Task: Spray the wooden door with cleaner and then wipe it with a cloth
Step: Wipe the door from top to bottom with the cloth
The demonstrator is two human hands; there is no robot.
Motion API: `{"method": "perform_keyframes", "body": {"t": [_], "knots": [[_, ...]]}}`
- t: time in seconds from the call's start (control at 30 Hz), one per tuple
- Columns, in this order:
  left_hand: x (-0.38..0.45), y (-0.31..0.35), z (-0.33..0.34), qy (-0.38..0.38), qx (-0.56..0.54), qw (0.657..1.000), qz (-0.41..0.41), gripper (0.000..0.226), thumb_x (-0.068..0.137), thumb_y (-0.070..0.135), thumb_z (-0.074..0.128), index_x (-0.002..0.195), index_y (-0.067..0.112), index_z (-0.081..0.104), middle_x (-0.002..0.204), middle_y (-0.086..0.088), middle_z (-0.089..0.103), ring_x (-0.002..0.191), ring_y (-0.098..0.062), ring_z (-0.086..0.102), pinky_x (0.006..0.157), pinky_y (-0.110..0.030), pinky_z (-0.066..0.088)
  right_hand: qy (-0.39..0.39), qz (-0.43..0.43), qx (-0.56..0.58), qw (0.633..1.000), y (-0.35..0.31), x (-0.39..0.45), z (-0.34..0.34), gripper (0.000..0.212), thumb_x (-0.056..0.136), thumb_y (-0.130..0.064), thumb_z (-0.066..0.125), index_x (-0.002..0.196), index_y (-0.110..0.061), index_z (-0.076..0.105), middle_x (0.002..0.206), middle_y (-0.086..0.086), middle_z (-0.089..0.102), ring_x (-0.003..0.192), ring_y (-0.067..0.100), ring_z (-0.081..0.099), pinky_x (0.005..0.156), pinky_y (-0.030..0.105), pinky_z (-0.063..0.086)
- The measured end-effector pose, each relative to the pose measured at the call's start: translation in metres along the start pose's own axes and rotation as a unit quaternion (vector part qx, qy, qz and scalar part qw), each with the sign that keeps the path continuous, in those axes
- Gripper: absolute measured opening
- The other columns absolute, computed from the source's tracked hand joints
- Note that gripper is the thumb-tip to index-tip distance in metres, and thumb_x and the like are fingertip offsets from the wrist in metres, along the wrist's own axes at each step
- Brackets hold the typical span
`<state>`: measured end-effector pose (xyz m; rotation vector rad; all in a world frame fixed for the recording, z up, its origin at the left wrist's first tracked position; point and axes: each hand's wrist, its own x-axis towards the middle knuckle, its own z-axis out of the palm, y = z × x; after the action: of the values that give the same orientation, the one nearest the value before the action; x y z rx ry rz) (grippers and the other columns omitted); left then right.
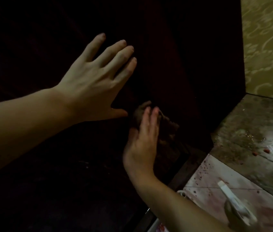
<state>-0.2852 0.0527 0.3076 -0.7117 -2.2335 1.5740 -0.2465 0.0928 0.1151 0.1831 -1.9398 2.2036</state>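
Two bare hands work against a very dark brown wooden door (48,181) that fills most of the view. The left hand (92,82) is raised with its fingers straight and spread, the thumb pointing out to the side; it lies close to the door's surface, though whether the palm actually touches the wood cannot be told. Just below and to the right of it, the right hand (142,141) presses a crumpled dark brownish cloth (167,129) against the door, its fingers straight and laid flat over the fabric rather than curled around it. Part of the cloth bunches out past the fingertips toward the door's lower edge. At the lower right, a spray bottle with a white nozzle and trigger (234,205) stands on the floor, well apart from both hands and blurred. It rests on a pale tile speckled with reddish spots (207,178). Beyond that lies a darker, glossy mottled floor (252,131) catching a bright glare. A wall with yellow-green swirling patterned wallpaper (266,47) rises at the upper right, beside the door's edge.
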Motion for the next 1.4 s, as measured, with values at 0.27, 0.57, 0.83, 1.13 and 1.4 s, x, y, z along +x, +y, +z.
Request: {"method": "perform_keyframes", "body": {"t": [0.27,0.57,0.83,1.13,1.4], "knots": [[-0.005,-0.016,-0.013,-0.022,0.006,0.998,-0.063,0.120,0.067,0.083,0.047,0.147,-0.002,0.024,0.158,-0.021,0.016,0.147,-0.038,0.012,0.117,-0.057,0.011,0.008,0.065,0.012,0.998,0.006,0.001,0.000,0.055,0.100,-0.037,0.026,0.148,-0.035,-0.001,0.154,-0.024,-0.018,0.148,0.006,-0.013,0.124,0.037,0.006],[-0.031,-0.051,-0.032,-0.063,0.019,0.989,-0.129,0.121,0.063,0.088,0.041,0.148,0.003,0.028,0.160,-0.021,0.008,0.147,-0.041,0.003,0.116,-0.061,0.002,0.053,-0.072,-0.106,0.990,-0.019,0.010,0.017,0.070,0.091,-0.040,0.032,0.152,-0.028,0.000,0.162,-0.008,0.002,0.148,0.018,0.008,0.116,0.046,0.022],[-0.043,-0.071,-0.040,-0.039,0.014,0.990,-0.134,0.106,0.070,0.074,0.048,0.148,0.004,0.030,0.156,-0.022,0.023,0.146,-0.039,0.012,0.118,-0.055,0.007,0.021,-0.231,-0.047,0.972,-0.102,0.043,0.025,0.063,0.092,-0.028,0.036,0.153,-0.018,0.023,0.162,0.005,0.012,0.149,0.030,0.007,0.119,0.041,0.014],[-0.051,-0.102,-0.055,-0.032,0.012,0.985,-0.167,0.115,0.065,0.082,0.047,0.147,0.004,0.032,0.155,-0.023,0.022,0.146,-0.041,0.012,0.117,-0.061,0.007,0.031,-0.289,-0.057,0.955,-0.041,0.044,0.014,0.053,0.094,-0.028,0.040,0.144,-0.013,0.035,0.157,0.009,0.027,0.147,0.027,0.023,0.120,0.047,0.021],[-0.056,-0.119,-0.059,-0.018,0.021,0.984,-0.177,0.109,0.065,0.075,0.050,0.146,0.003,0.034,0.154,-0.022,0.026,0.145,-0.041,0.016,0.115,-0.064,0.009,-0.033,-0.417,-0.015,0.908,-0.134,0.095,0.017,0.046,0.087,-0.016,0.053,0.131,0.001,0.048,0.152,0.019,0.030,0.146,0.030,0.022,0.111,0.052,0.035]]}}
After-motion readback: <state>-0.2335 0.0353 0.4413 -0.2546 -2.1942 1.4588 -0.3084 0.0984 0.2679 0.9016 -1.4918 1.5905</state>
